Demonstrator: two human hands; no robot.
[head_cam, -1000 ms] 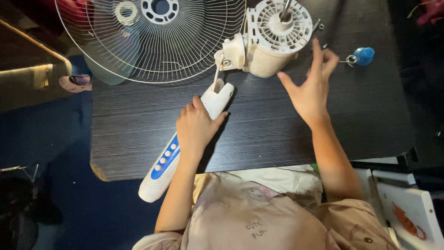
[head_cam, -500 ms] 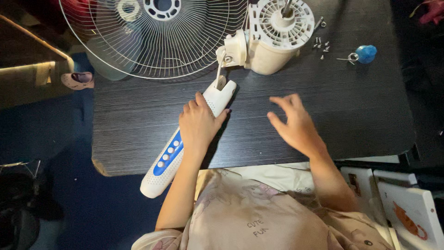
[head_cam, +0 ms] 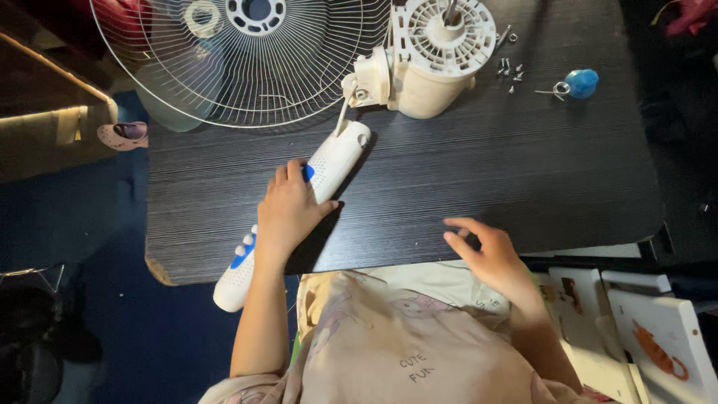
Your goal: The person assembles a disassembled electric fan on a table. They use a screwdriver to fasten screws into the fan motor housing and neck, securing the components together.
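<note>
left hand clamps the white-and-blue fan neck flat on the worktop, just below the motor. right hand loose, empty, at near edge. disassembly underway; next needs right-hand reach.

Open tabletop between motor housing and near edge

A wire fan guard, small screws and a blue knob lie on the dark table.
</note>
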